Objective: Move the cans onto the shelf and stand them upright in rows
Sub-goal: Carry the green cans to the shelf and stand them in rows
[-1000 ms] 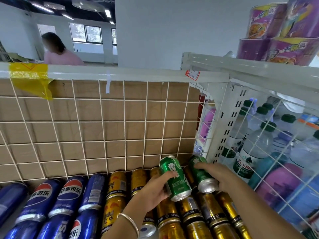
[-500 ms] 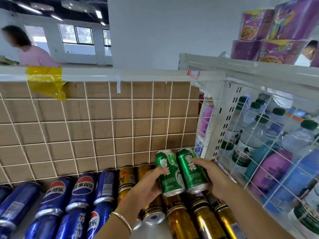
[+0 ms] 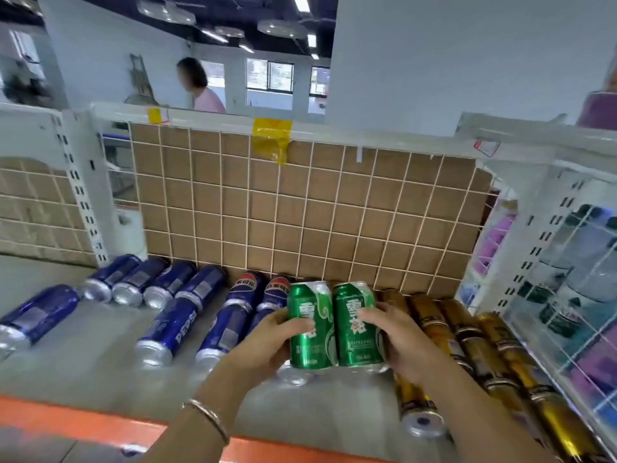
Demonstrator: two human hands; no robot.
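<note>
Two green cans are held side by side, upright, above the grey shelf (image 3: 83,355). My left hand (image 3: 267,342) grips the left green can (image 3: 309,324). My right hand (image 3: 400,339) grips the right green can (image 3: 355,325). The two cans touch each other. Several blue cans (image 3: 170,329) lie on their sides on the left and middle of the shelf. Several gold cans (image 3: 474,349) lie on their sides to the right, partly hidden behind my right hand and forearm.
A brown panel behind a white wire grid (image 3: 300,212) backs the shelf. A wire side panel (image 3: 551,295) on the right fences off bottles. An orange strip (image 3: 66,422) edges the shelf front. A person in pink (image 3: 200,91) stands beyond the shelf.
Both hands drew the two green cans together and turned them upright, then moved them left toward the shelf's middle. The view swung left, showing more blue cans.
</note>
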